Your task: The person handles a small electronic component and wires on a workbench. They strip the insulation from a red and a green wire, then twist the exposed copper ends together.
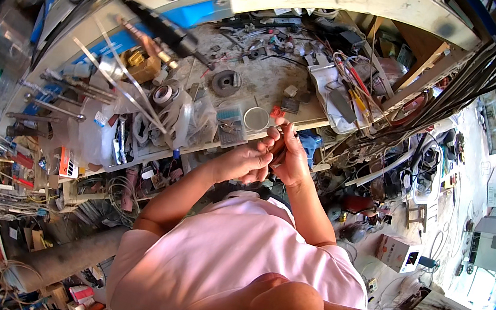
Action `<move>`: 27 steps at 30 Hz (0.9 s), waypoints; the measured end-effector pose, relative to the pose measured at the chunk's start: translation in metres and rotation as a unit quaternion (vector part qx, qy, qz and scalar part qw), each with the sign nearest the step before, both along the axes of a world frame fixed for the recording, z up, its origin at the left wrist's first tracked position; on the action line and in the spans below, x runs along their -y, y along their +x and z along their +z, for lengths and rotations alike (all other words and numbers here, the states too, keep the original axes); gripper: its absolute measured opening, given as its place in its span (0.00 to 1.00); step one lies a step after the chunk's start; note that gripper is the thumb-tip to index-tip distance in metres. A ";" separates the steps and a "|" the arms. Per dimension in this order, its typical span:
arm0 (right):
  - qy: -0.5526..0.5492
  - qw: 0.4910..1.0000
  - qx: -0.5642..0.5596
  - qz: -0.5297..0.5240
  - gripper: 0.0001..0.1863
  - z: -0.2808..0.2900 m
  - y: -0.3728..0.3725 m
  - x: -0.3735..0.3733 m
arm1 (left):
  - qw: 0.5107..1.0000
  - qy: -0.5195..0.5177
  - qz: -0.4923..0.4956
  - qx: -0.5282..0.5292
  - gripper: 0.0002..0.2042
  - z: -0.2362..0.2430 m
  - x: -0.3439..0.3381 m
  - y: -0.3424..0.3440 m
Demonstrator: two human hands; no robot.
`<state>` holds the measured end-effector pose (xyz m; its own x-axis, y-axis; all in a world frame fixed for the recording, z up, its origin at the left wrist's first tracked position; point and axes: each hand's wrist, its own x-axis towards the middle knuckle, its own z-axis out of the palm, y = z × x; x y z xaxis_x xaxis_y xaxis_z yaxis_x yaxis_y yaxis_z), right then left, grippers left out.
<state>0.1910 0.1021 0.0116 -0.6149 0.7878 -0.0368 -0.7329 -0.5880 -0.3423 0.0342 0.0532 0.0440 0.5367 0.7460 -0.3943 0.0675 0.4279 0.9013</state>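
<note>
My left hand [246, 162] and my right hand [292, 159] meet in front of my chest, close to the bench's near edge. Their fingers are bent together around a small dark, reddish-brown piece [278, 153], mostly hidden, whose kind I cannot make out. Just beyond the hands, on the bench [201, 56], is a round metal-rimmed dish or lens [257, 119]. Beside it sits a clear plastic box [230, 127] with small parts inside. A small red part [277, 111] and a dark block [290, 106] lie farther back. A dark ring-shaped coil [226, 83] rests toward the left.
Screwdrivers and pliers [354, 97] lie on a tray at the right. Clear plastic bags [190, 120] and long metal rods [123, 87] crowd the left. A black tapered tool [167, 30] hangs overhead. Bundled cables [465, 76] run down the right; a white box [398, 253] stands on the floor.
</note>
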 end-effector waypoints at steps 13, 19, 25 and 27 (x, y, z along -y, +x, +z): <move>-0.066 0.995 0.042 -0.053 0.29 0.011 0.026 -0.027 | 0.968 0.160 0.036 -0.191 0.15 0.029 -0.050 -0.030; -0.045 0.989 0.117 -0.082 0.29 0.000 0.039 -0.021 | 0.933 0.225 0.026 -0.281 0.15 0.041 -0.086 -0.036; -0.043 0.981 0.155 -0.110 0.30 -0.007 0.060 -0.014 | 0.864 0.259 0.087 -0.423 0.16 0.050 -0.142 -0.063; -0.039 0.980 0.154 -0.117 0.30 -0.011 0.068 -0.012 | 0.839 0.274 0.103 -0.459 0.16 0.038 -0.160 -0.078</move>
<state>0.2588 0.1137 0.0009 -0.3684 0.8934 -0.2572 -0.7199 -0.4492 -0.5291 -0.0435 0.2131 0.0817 0.0315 0.9899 -0.1382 0.8164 0.0543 0.5750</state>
